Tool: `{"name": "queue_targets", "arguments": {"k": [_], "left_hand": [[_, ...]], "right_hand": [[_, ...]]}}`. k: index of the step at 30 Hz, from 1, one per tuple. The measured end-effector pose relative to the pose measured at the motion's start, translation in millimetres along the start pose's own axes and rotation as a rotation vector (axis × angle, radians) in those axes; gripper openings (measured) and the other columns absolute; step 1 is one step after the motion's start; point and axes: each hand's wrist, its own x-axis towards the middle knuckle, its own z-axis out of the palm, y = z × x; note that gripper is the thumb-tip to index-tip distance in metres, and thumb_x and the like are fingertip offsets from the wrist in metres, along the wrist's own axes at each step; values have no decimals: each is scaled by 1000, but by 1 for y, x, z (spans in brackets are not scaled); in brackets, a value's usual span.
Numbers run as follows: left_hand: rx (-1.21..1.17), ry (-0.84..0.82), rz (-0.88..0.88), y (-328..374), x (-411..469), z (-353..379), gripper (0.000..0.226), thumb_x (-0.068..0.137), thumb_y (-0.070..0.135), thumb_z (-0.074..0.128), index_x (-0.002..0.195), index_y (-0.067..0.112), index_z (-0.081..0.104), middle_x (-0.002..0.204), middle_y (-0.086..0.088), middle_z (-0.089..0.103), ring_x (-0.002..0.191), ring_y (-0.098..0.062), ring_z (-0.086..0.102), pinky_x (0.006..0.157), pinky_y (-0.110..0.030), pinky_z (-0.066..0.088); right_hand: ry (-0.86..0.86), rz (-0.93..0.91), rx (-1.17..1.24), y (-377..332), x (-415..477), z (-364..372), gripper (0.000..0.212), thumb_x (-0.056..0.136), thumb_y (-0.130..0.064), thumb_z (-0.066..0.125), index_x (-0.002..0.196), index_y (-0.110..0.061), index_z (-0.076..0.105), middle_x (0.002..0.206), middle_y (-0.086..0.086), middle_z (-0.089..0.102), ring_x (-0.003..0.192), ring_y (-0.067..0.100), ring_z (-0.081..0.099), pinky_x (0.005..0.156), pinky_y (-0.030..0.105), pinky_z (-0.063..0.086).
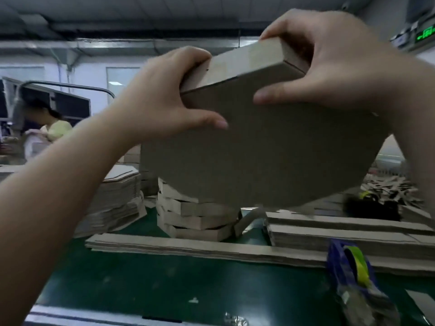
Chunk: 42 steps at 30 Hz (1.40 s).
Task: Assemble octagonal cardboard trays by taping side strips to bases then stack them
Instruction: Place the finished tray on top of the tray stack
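I hold a brown octagonal cardboard tray [263, 156] up in the air, its flat base facing me and its side strip along the top edge. My left hand [164, 97] grips the upper left rim, thumb on the base. My right hand [329, 60] grips the upper right rim, thumb pressed on the base and fingers curled over the side strip. Behind and below the held tray stands a stack of finished trays [197, 220] on the green table [164, 278]. Flat side strips [188, 248] lie in piles in front of that stack.
A blue tape dispenser [353, 276] with yellow-green tape stands at the front right. A tall pile of flat octagonal bases [117, 198] sits at the left. Cardboard scraps [388, 189] lie at the right. Another person [47, 130] works at the far left.
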Motion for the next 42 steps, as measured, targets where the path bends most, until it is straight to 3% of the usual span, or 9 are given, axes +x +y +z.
{"name": "queue_targets", "arguments": {"k": [5, 10, 13, 15, 21, 24, 28, 32, 42], "left_hand": [[117, 225, 53, -33, 2, 47, 79, 69, 54, 69, 124, 0, 49, 116, -15, 57, 104, -20, 42, 87, -23, 25], [281, 347, -72, -84, -1, 109, 61, 74, 30, 77, 121, 2, 50, 122, -13, 57, 111, -26, 44, 95, -34, 31], [301, 270, -106, -115, -7, 139, 66, 73, 17, 75, 132, 7, 47, 140, -12, 48, 129, -30, 41, 105, -43, 35], [334, 218, -40, -133, -13, 155, 65, 74, 14, 72, 134, 8, 48, 143, -14, 46, 133, -34, 39, 98, -50, 44], [426, 136, -99, -194, -21, 202, 44, 68, -6, 74, 109, 0, 60, 116, -15, 62, 123, -36, 55, 88, -47, 55], [490, 10, -179, -222, -27, 225, 41, 69, -10, 71, 107, 0, 60, 112, -16, 62, 123, -37, 54, 90, -50, 52], [464, -202, -298, -241, -35, 247, 42, 86, -2, 57, 127, 3, 51, 126, -15, 54, 133, -34, 41, 101, -54, 42], [464, -186, -229, -241, -20, 246, 41, 82, 4, 65, 121, 5, 55, 117, -14, 58, 118, -36, 51, 78, -50, 53], [529, -29, -192, -248, -23, 249, 36, 63, -10, 71, 96, 3, 62, 90, -10, 62, 98, -31, 63, 40, -30, 42]], "right_hand": [[144, -139, -316, 5, 9, 29, 77, 59, -72, 51, 125, -31, 48, 104, -15, 51, 94, 20, 57, 75, 35, 44], [383, -351, -544, 36, 28, 118, 56, 69, -35, 74, 116, -7, 63, 98, 12, 67, 80, 35, 62, 62, 36, 47], [381, -406, -612, 63, 47, 173, 55, 64, -24, 80, 113, -4, 64, 92, 12, 65, 78, 32, 60, 61, 34, 44], [375, -428, -630, 83, 61, 206, 56, 64, -20, 80, 115, -5, 64, 96, 10, 66, 81, 31, 61, 63, 35, 45], [465, -509, -595, 131, 104, 297, 39, 73, -18, 72, 111, -8, 69, 94, 3, 69, 76, 28, 60, 63, 34, 44], [421, -404, -629, 145, 114, 339, 35, 75, -17, 71, 110, -16, 72, 96, -2, 71, 75, 25, 63, 65, 31, 47], [133, -102, -607, 146, 116, 376, 52, 72, -20, 71, 123, -22, 62, 100, -2, 67, 88, 26, 64, 77, 37, 47], [50, -31, -567, 156, 118, 377, 61, 71, -31, 74, 127, -17, 54, 110, 2, 66, 99, 29, 61, 82, 41, 43], [304, -174, -657, 159, 120, 381, 48, 68, -16, 71, 115, -20, 64, 95, -4, 65, 78, 25, 60, 66, 35, 45]]}}
